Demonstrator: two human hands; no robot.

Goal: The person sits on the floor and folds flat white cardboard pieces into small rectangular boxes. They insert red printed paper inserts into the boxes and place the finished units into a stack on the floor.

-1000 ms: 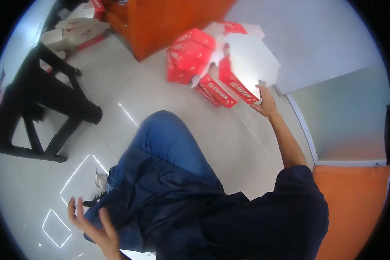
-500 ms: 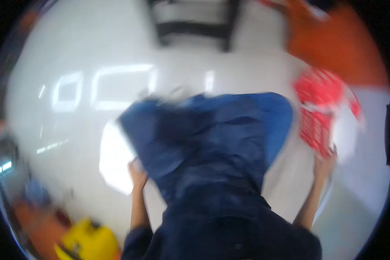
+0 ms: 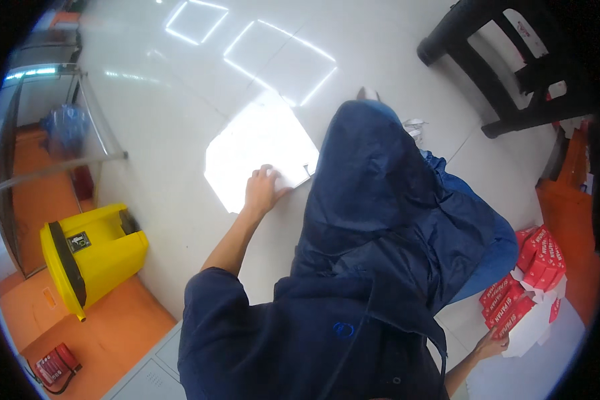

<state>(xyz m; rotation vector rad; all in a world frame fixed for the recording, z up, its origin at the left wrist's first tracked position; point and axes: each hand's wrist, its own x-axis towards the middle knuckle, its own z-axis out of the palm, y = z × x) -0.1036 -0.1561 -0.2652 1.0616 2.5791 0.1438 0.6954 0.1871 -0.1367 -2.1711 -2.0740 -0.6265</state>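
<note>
A flat white cardboard sheet (image 3: 259,143) with cut corners and a small slot lies left of my bent legs. My left hand (image 3: 263,189) is at its near edge, with bent fingers on top and the thumb along the edge. At the lower right, my right hand (image 3: 492,345) grips the near end of a bundle of red-and-white printed cardboard boxes (image 3: 513,310), which look folded flat. Part of that hand is hidden by the boxes.
A yellow pedal bin (image 3: 103,250) stands at left, with a red fire extinguisher (image 3: 57,367) below it. Behind are a metal-framed stand (image 3: 60,170) and a blue water bottle (image 3: 67,127). A black frame (image 3: 493,80) is at upper right. Grey-white tiles (image 3: 180,120) reflect the lights.
My view has turned, so the black frame sits further right and the yellow bin shows fully. The white sheet is further forward with my left hand; the red boxes appear lower right.
</note>
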